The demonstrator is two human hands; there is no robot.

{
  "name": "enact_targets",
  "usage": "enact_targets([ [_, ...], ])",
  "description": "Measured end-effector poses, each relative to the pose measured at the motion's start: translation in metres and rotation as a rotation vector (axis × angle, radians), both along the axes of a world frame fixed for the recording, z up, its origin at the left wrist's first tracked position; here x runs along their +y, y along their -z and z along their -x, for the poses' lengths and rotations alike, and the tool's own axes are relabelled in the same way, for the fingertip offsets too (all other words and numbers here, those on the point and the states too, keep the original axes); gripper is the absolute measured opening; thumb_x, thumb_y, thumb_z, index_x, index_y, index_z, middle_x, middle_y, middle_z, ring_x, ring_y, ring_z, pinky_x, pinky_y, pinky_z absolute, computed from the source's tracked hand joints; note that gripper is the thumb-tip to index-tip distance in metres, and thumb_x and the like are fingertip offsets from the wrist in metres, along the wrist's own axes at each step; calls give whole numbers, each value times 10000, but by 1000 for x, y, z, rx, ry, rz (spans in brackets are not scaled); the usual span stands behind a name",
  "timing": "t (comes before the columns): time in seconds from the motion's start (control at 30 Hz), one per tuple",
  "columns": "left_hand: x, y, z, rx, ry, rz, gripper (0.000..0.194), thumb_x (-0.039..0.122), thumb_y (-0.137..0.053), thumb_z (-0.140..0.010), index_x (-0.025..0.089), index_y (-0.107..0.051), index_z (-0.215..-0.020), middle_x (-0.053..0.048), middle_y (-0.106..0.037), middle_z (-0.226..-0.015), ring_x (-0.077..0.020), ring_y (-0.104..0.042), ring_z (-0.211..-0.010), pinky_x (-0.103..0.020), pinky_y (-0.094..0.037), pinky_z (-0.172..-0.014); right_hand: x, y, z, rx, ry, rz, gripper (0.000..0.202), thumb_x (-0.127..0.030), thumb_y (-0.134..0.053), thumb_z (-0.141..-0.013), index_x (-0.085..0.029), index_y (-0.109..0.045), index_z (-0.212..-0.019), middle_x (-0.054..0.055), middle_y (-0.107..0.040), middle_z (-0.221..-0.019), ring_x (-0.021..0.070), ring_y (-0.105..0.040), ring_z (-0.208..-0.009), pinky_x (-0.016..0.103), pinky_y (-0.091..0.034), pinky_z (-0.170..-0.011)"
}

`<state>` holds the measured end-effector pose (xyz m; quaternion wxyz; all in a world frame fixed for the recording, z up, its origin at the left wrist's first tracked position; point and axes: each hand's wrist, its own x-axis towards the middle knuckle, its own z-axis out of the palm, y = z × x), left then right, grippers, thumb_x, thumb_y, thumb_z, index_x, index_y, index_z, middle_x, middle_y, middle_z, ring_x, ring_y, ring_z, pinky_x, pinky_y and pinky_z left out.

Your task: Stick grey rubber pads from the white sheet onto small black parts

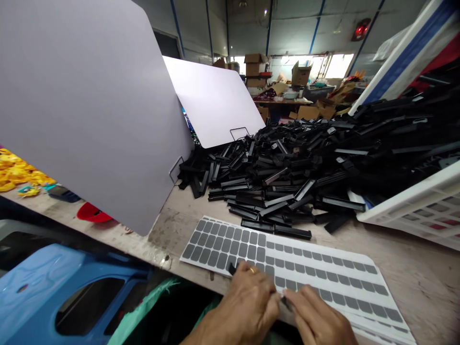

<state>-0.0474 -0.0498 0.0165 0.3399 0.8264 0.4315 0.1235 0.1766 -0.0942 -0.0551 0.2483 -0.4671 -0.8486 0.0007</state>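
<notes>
My left hand [247,297] is closed around a narrow black plastic piece [232,269], whose end sticks out past the fingers. Fingers of my right hand [318,318] are pressed together close to the left thumb, at what looks like the other end of that piece. What exactly lies between the right fingertips is hidden. Under and beyond both hands lies a white sheet of grey rounded stickers [247,242], with bare backing on parts of its right half. Just past the sheet rises a large heap of similar black plastic pieces [273,191].
Two white boards [89,105] [219,103] stand at the left and back. A white plastic crate [417,206] is tipped at the right. Below the table's edge are a blue plastic stool [46,282] and a green bag [143,311]. Yellow items [21,167] lie far left.
</notes>
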Motion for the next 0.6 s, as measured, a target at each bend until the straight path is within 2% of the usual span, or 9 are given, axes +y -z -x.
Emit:
enact_targets([
  [0.07,2,9,13,151,-11,-199,266,201,-335,-957,174,-564,-824,-49,-607,-856,-202,-535,-800,-441,-361,-919,7,5,-8,-69,94,39,339,-184,-406,-952,-192,-713,-1096,99,-772,-994,182,-760,-690,204,-573,-510],
  [0.13,3,16,24,244,-5,-315,225,195,-365,-944,171,-589,-942,-81,-622,-947,-235,-544,-862,-462,-363,-913,14,8,-11,-74,208,99,335,-211,-385,-957,-209,-698,-1074,72,-772,-992,170,-757,-682,209,-556,-476],
  [0.23,-2,26,25,309,-22,-296,219,201,-382,-961,178,-589,-1031,-75,-626,-960,-234,-557,-868,-476,-373,-936,23,8,1,-57,336,199,321,-216,-327,-972,-239,-647,-983,24,-736,-875,160,-733,-661,250,-538,-496],
  [0.33,-9,38,13,298,24,-267,244,212,-401,-979,203,-568,-1156,-48,-625,-931,-218,-567,-854,-478,-384,-972,28,11,22,-90,329,251,306,-171,-297,-958,-248,-585,-890,14,-671,-784,186,-700,-641,302,-493,-519],
  [0.47,-13,59,5,297,84,-404,337,227,-446,-982,210,-500,-1314,-54,-625,-990,-226,-570,-917,-513,-346,-1061,32,18,39,-122,329,267,277,-142,-303,-940,-249,-526,-815,31,-623,-759,223,-670,-658,328,-440,-547],
  [0.6,-13,71,9,287,91,-483,354,267,-444,-996,193,-477,-1340,-58,-623,-1033,-227,-564,-945,-520,-309,-1111,34,19,44,-125,341,321,257,-124,-307,-945,-245,-503,-831,33,-614,-786,227,-658,-681,332,-411,-577],
])
